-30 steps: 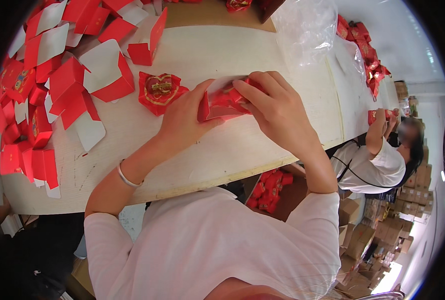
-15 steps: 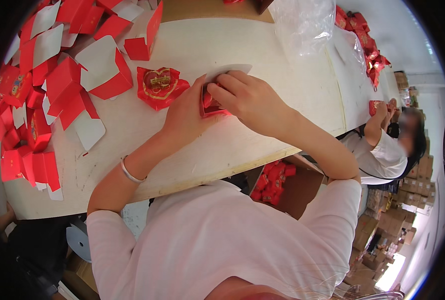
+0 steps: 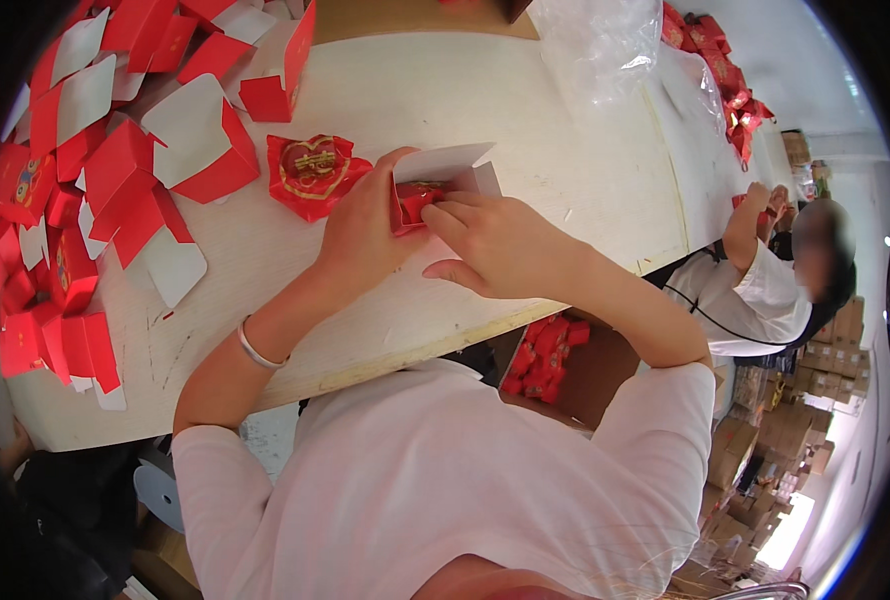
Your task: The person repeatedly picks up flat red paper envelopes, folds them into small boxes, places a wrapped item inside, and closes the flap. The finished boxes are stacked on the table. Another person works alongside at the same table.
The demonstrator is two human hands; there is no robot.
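My left hand [image 3: 367, 222] is wrapped round a small red box [image 3: 485, 178] with a white inside, its lid flap standing up. A red wrapped packet with gold marks [image 3: 420, 192] shows within the box. Over the box's near right side is my right hand [image 3: 495, 235], its fingertips bent at the opening and partly hidden, the thumb spread away below. Just left of my left hand, a red foil packet with a gold heart outline [image 3: 315, 175] lies on the white table [image 3: 265, 290].
Open red boxes [image 3: 190, 150] pile up at the left. A cardboard box [image 3: 425, 18] and clear plastic [image 3: 605, 50] are at the far side. Red packets [image 3: 725, 80] lie far right, near a seated person [image 3: 745, 300]. Below the table edge, a carton [image 3: 600, 380] holds red packages.
The box has tilted so its opening and the packet inside show more. My right hand has moved slightly right and down, its thumb now spread from the fingers.
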